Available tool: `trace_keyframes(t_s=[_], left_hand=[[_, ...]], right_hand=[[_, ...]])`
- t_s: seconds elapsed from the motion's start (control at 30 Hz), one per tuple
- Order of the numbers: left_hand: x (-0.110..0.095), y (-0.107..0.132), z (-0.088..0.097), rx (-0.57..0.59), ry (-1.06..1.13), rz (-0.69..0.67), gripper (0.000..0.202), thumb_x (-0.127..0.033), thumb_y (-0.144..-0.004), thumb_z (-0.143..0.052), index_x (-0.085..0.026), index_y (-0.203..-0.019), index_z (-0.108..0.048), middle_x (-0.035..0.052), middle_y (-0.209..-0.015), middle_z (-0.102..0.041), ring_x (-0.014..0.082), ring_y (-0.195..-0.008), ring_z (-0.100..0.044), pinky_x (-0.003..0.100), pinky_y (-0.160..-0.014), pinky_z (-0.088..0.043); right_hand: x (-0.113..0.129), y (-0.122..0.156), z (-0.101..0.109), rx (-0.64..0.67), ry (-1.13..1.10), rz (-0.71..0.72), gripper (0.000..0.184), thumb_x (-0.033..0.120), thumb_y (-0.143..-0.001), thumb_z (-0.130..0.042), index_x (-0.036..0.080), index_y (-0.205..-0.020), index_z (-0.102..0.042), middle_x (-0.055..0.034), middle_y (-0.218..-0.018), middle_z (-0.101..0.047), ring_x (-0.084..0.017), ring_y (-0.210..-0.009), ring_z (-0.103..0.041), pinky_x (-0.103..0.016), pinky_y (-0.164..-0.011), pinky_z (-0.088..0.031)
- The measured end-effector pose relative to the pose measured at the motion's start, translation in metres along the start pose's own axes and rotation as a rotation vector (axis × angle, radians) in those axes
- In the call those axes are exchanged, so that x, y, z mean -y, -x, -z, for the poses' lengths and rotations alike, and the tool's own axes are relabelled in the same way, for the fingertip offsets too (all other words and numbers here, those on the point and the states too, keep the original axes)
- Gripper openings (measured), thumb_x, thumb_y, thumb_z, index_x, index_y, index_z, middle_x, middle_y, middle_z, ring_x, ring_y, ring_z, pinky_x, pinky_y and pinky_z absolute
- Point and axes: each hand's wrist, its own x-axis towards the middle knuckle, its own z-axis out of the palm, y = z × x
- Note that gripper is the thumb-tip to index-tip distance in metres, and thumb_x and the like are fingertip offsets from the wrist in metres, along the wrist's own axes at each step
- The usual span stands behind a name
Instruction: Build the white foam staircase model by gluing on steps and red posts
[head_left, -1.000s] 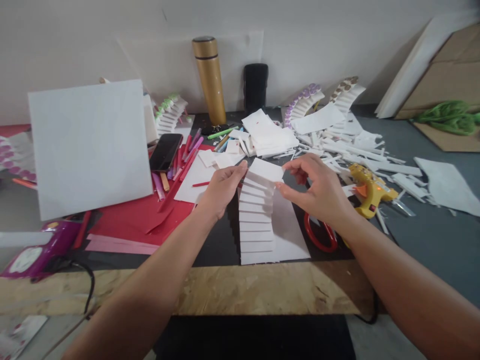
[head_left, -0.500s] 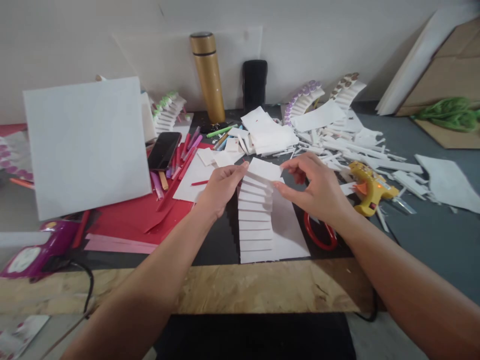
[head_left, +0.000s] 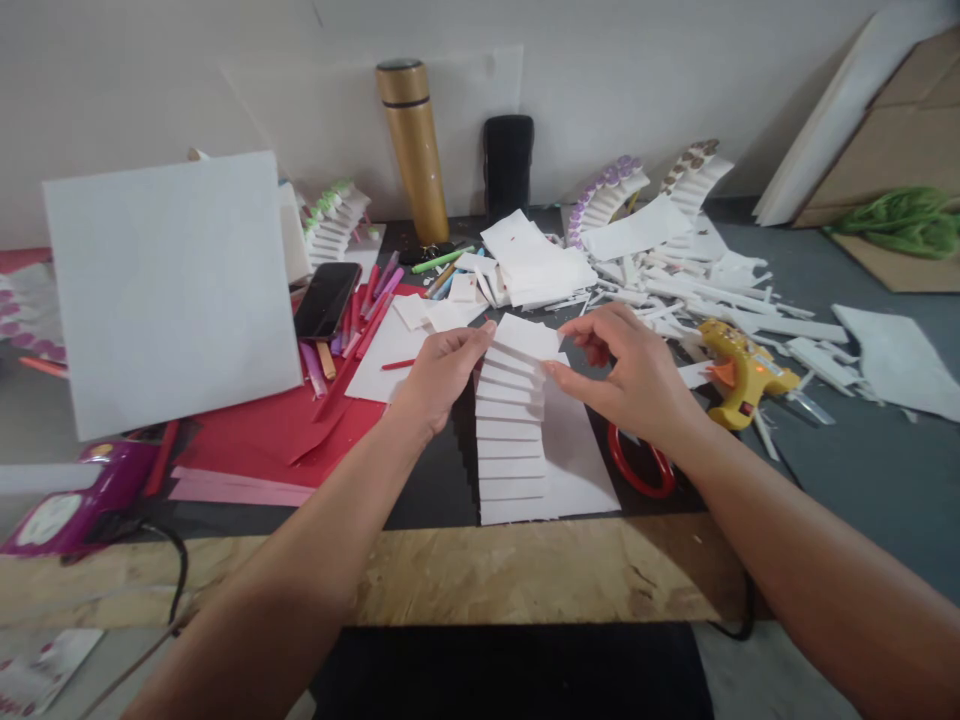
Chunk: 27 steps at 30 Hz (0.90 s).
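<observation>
In the head view, as I see it from here, the white staircase (head_left: 510, 450) stands near the front edge of the dark table (head_left: 435, 490), with a white sheet (head_left: 581, 460) showing beside it; the left hand (head_left: 446, 375) has thumb and fingers closed on the left end of the top step (head_left: 529, 338), while the right hand (head_left: 626, 370) seems to pinch the right end between thumb and forefinger; I'd judge the step in hand to be setting and pressing that piece at its slant; the next move calls for an even hold until it sits firm, then a clean release; the yellow glue gun (head_left: 739, 375) lies just beyond the right hand, within reach.
</observation>
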Motion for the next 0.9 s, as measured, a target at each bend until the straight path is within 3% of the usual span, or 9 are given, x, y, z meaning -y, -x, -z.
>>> trace_keyframes(t_s=[0.7, 0.8, 0.9], left_hand=[[-0.0008, 0.0013, -0.0005, 0.007, -0.002, 0.008, 0.033, -0.045, -0.080, -0.075, -0.017, -0.066, -0.067, 0.0009, -0.065, -0.065, 0.0134, -0.063, -0.059, 0.027, -0.069, -0.048], [-0.0026, 0.0020, -0.0009, 0.001, -0.002, 0.022, 0.033, -0.044, -0.080, -0.075, -0.017, -0.064, -0.066, 0.0013, -0.065, -0.065, 0.0134, -0.064, -0.059, 0.026, -0.070, -0.048], [-0.0026, 0.0014, 0.0001, 0.004, 0.001, 0.021, 0.033, -0.044, -0.081, -0.074, -0.017, -0.064, -0.066, 0.0017, -0.067, -0.066, 0.0135, -0.065, -0.060, 0.027, -0.071, -0.049]], right_hand=[[0.0018, -0.0003, -0.0006, 0.004, 0.001, -0.019, 0.022, 0.034, -0.081, -0.073, 0.021, -0.096, -0.063, -0.0024, -0.083, -0.053, -0.016, -0.069, -0.048, -0.031, -0.065, -0.043], [0.0001, -0.0003, 0.0009, -0.001, -0.024, -0.087, 0.027, 0.039, -0.081, -0.075, 0.020, -0.098, -0.065, -0.0032, -0.084, -0.056, -0.016, -0.068, -0.050, -0.031, -0.065, -0.043], [-0.0028, -0.0011, 0.0009, -0.009, -0.234, -0.294, 0.028, 0.046, -0.085, -0.072, 0.020, -0.093, -0.066, -0.0022, -0.078, -0.058, -0.013, -0.061, -0.048, -0.029, -0.057, -0.040]])
